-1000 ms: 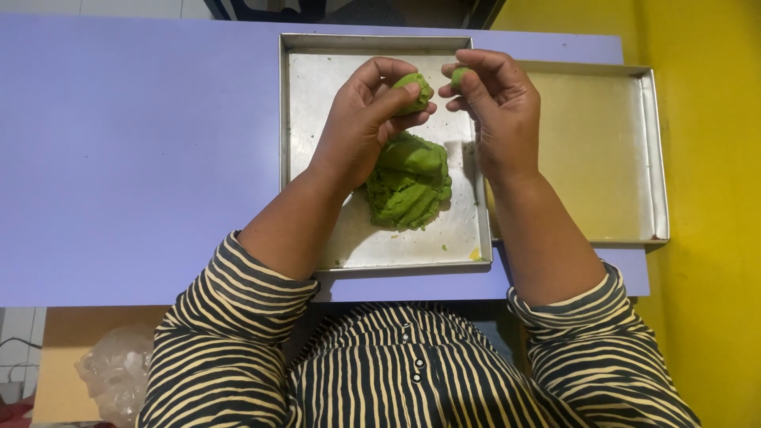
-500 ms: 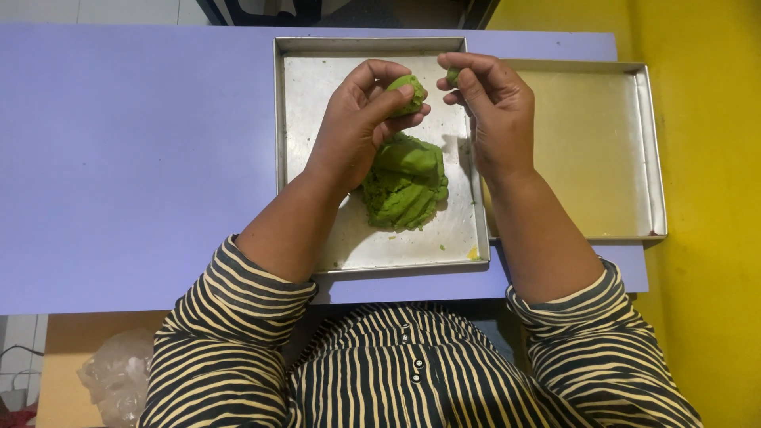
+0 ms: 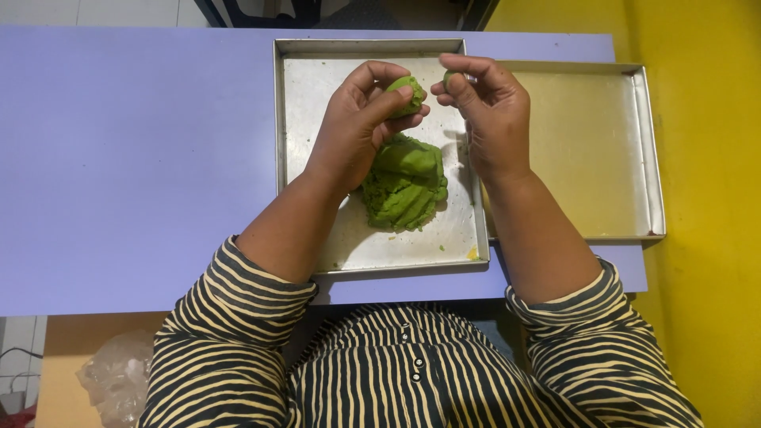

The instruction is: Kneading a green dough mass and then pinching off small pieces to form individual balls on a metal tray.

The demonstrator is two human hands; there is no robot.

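A big lump of green dough (image 3: 404, 184) lies in a square metal tray (image 3: 309, 119) on the purple table. Above it, my left hand (image 3: 361, 123) grips a small green dough piece (image 3: 409, 85) between thumb and fingers. A few centimetres to the right, my right hand (image 3: 487, 111) pinches a tiny green dough bit (image 3: 450, 77) at its fingertips, over the tray's right edge. The two hands are apart.
A second metal tray (image 3: 602, 143) with a yellowish greased bottom sits to the right, its left rim under the first tray's edge. The purple table (image 3: 135, 158) stretches left. A yellow wall (image 3: 713, 198) stands at the right. A crumpled plastic bag (image 3: 119, 376) lies lower left.
Both hands have shifted slightly left over the tray, and the gap between them has widened a little. The big dough lump stays put.
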